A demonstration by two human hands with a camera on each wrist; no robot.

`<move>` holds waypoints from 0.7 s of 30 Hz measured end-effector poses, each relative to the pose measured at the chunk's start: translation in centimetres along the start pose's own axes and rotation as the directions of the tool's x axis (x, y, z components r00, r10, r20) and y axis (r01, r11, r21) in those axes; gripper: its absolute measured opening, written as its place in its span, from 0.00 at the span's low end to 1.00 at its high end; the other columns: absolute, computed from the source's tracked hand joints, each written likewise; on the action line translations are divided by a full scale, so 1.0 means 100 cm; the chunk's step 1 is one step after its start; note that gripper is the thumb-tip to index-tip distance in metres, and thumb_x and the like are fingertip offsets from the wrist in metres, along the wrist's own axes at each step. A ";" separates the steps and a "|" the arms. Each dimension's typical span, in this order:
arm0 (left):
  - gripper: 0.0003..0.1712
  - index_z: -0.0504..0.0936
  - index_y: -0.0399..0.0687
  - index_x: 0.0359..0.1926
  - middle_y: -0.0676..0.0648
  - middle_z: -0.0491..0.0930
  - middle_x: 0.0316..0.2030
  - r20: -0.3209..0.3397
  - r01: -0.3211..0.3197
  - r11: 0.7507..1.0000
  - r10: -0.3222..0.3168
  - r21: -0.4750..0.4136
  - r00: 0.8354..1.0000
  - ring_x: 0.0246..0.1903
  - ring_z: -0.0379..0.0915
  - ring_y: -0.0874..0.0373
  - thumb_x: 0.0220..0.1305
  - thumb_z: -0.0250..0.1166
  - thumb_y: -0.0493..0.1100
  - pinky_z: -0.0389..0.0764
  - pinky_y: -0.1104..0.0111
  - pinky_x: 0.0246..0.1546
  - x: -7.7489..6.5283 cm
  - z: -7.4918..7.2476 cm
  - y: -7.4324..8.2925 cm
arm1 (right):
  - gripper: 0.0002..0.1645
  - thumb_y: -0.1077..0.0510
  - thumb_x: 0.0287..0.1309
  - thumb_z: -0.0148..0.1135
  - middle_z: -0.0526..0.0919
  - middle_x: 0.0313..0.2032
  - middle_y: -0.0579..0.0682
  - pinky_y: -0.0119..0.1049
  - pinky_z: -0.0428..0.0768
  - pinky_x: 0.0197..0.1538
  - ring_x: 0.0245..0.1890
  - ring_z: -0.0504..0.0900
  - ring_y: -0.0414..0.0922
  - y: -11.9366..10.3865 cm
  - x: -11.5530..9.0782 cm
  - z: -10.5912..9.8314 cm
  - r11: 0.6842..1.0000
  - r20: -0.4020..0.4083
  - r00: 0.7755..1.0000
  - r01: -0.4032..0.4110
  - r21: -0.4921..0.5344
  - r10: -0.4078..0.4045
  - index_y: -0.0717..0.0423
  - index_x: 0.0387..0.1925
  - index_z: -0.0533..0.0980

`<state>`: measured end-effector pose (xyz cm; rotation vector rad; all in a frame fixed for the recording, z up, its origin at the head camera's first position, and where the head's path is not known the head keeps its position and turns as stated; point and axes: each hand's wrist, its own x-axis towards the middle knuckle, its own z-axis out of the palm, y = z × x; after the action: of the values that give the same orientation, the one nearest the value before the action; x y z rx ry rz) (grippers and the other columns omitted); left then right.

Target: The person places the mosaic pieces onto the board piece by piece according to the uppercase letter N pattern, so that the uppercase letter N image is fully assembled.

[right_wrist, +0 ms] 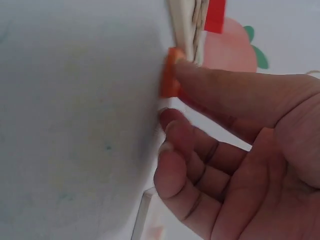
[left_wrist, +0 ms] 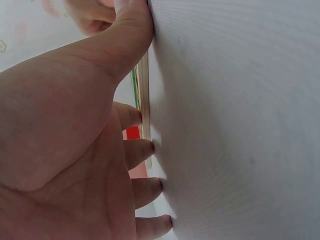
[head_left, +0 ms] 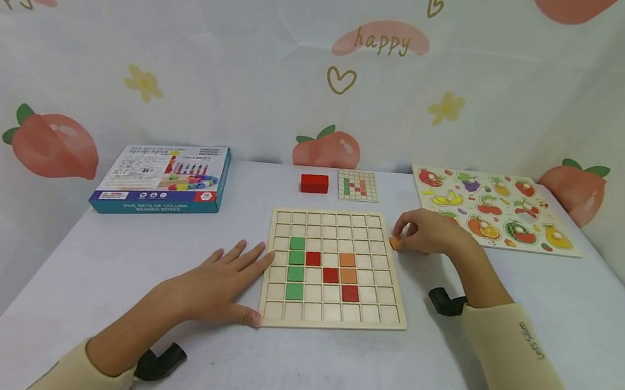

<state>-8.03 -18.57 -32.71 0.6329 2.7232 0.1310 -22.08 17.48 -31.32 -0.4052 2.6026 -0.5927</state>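
Observation:
A wooden grid board (head_left: 330, 331) lies flat on the table, with green, red and orange square tiles set in some of its cells. My left hand (head_left: 214, 286) is spread on the table, its thumb and fingertips against the board's left edge. Beside the board's upper right edge, my right hand (head_left: 428, 232) pinches an orange tile (head_left: 394, 242). The right wrist view has this orange tile (right_wrist: 171, 73) standing on edge at the table, with the thumb on it. The index fingertip is partly hidden there.
Behind the board are a red block (head_left: 314, 184) and a small pattern card (head_left: 358, 186) printed with a coloured grid. A boxed bead set (head_left: 162, 179) lies at the back left. On the back right is a fruit puzzle board (head_left: 496, 211). A printed cloth hangs behind the table.

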 end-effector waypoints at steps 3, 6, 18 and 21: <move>0.61 0.43 0.61 0.70 0.51 0.38 0.70 -0.001 -0.001 1.000 0.001 0.000 1.000 0.67 0.29 0.45 0.37 0.50 0.81 0.43 0.44 0.60 0.000 0.000 0.000 | 0.09 0.56 0.49 0.66 0.74 0.28 0.51 0.35 0.73 0.24 0.24 0.72 0.45 0.003 0.002 0.002 1.000 -0.006 1.000 0.018 -0.023 -0.018 0.53 0.33 0.76; 0.61 0.42 0.62 0.70 0.51 0.38 0.70 -0.002 0.001 1.000 -0.001 0.000 1.000 0.67 0.29 0.45 0.37 0.50 0.81 0.43 0.44 0.60 0.001 0.001 -0.001 | 0.10 0.54 0.49 0.66 0.75 0.26 0.50 0.35 0.73 0.24 0.22 0.72 0.45 0.005 0.001 0.001 0.999 -0.002 0.999 0.035 -0.021 -0.035 0.55 0.31 0.75; 0.62 0.43 0.61 0.70 0.50 0.39 0.69 -0.015 -0.007 1.000 0.007 0.007 1.000 0.67 0.30 0.44 0.37 0.49 0.81 0.43 0.44 0.60 0.002 0.002 -0.002 | 0.11 0.55 0.49 0.66 0.75 0.23 0.49 0.35 0.72 0.26 0.22 0.72 0.44 0.008 -0.002 -0.003 0.996 0.000 0.997 0.071 0.059 -0.071 0.58 0.28 0.74; 0.62 0.42 0.61 0.70 0.50 0.39 0.70 -0.012 -0.004 1.000 0.004 0.003 1.000 0.67 0.29 0.45 0.36 0.50 0.81 0.43 0.44 0.60 0.001 0.003 -0.002 | 0.09 0.57 0.50 0.65 0.76 0.23 0.49 0.35 0.72 0.27 0.23 0.73 0.44 0.008 -0.002 -0.003 0.994 -0.007 0.997 0.073 0.081 -0.072 0.58 0.28 0.75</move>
<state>-8.14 -18.69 -33.03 0.6409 2.7347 0.1323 -22.22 18.35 -31.34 -0.4744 2.5663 -0.7218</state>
